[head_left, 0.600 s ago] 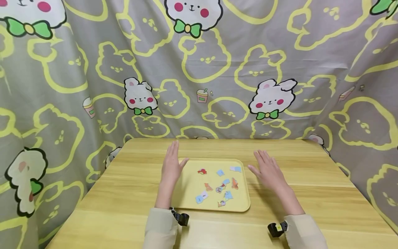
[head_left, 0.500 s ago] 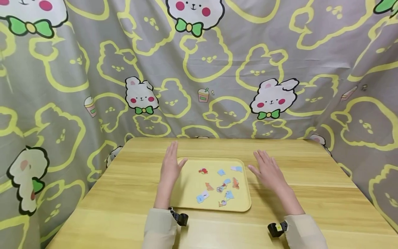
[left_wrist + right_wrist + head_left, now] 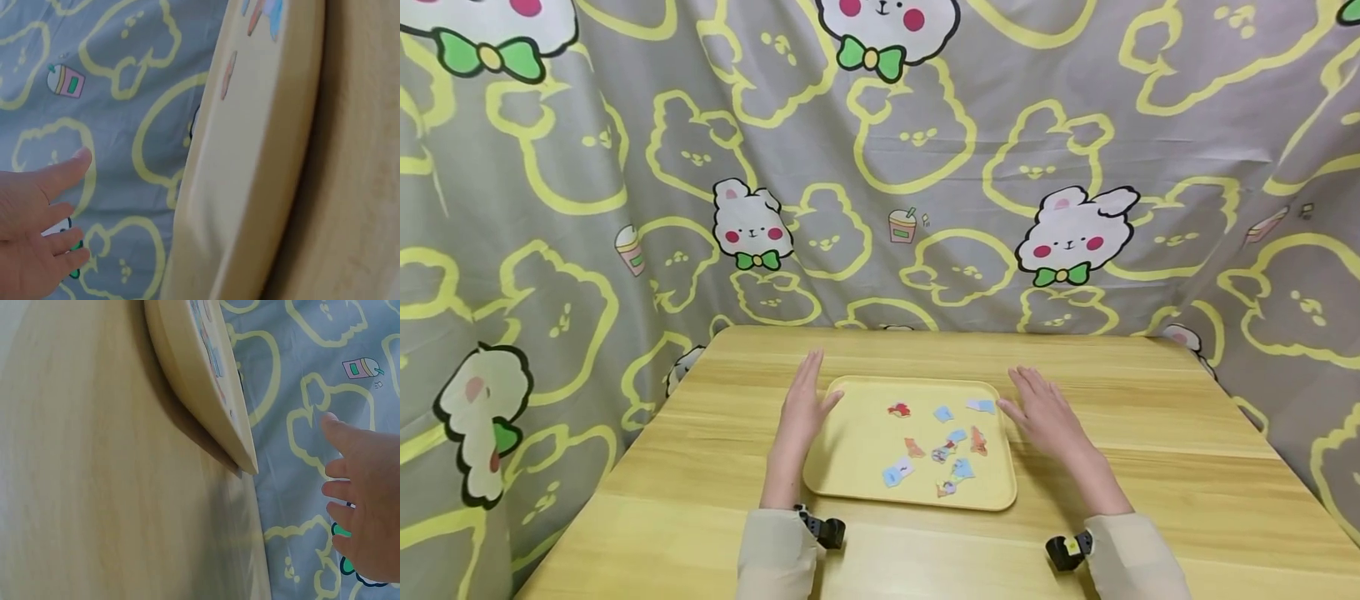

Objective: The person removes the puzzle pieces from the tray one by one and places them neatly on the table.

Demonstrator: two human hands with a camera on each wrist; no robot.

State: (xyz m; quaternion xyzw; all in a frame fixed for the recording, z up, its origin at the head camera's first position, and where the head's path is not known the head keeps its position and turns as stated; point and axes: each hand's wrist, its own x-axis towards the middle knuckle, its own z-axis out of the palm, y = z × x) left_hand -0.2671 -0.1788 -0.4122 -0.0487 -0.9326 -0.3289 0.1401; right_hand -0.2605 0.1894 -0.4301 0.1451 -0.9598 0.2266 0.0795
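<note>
Irregular flat pieces of light blue, orange and red (image 3: 897, 473) are lying scattered on the pale-yellow, round-cornered rectangular tray (image 3: 853, 458) at lower centre. You are holding your empty left hand (image 3: 801, 410) and right hand (image 3: 1048, 418) beside it, fingers straight, thumbs spread apart. Only the wrist views are showing its outer wall up close.

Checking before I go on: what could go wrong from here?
The pieces seem to lie loose on the tray, so tilting it might slide them. Some appear to touch; picking one up could drag its neighbour. The right grip is beside the tray and might knock it.
</note>
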